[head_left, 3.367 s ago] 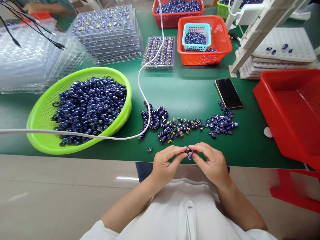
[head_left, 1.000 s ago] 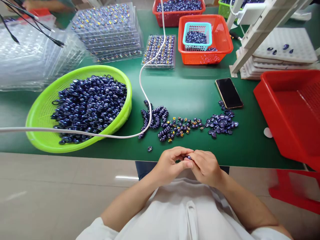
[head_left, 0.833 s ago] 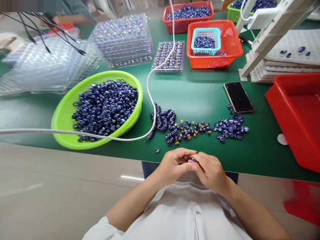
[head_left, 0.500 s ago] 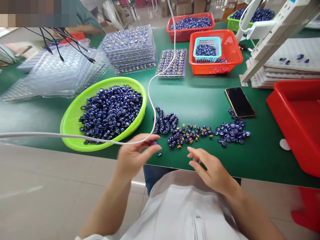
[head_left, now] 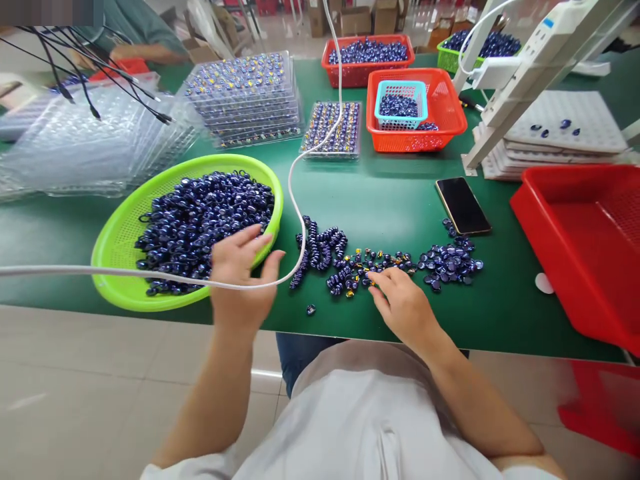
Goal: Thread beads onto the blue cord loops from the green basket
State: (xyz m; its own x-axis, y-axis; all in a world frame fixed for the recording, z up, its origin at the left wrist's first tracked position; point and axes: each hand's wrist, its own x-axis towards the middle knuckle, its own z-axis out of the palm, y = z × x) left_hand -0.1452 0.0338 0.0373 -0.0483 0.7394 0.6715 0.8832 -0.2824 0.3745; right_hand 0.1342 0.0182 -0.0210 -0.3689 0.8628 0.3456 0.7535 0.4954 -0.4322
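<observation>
My left hand (head_left: 243,277) is open, fingers apart, over the front right rim of a lime-green basket (head_left: 113,267) full of shiny dark-blue ring-like pieces (head_left: 200,220). At the small pile of dark-blue and gold pieces (head_left: 385,259), my right hand (head_left: 403,300) has thumb and forefinger close together at a small piece, partly hidden by the fingertips. Coiled rows of dark-blue pieces (head_left: 320,247) lie between my hands. One loose piece (head_left: 311,310) sits near the table edge. Flat dark-blue caps (head_left: 450,263) are heaped farther right.
A white cable (head_left: 175,275) crosses in front of the basket and my left wrist. To the right are a phone (head_left: 463,205), a red bin (head_left: 555,267) and a white post (head_left: 520,73). Stacked clear trays (head_left: 245,107) and orange baskets (head_left: 420,141) stand behind. Another person's arm (head_left: 145,52) shows at the back left.
My left hand has moved left and up to the basket, its fingers opening; the small piece at its fingertips no longer shows there. My right hand has reached forward to the blue and gold pile.
</observation>
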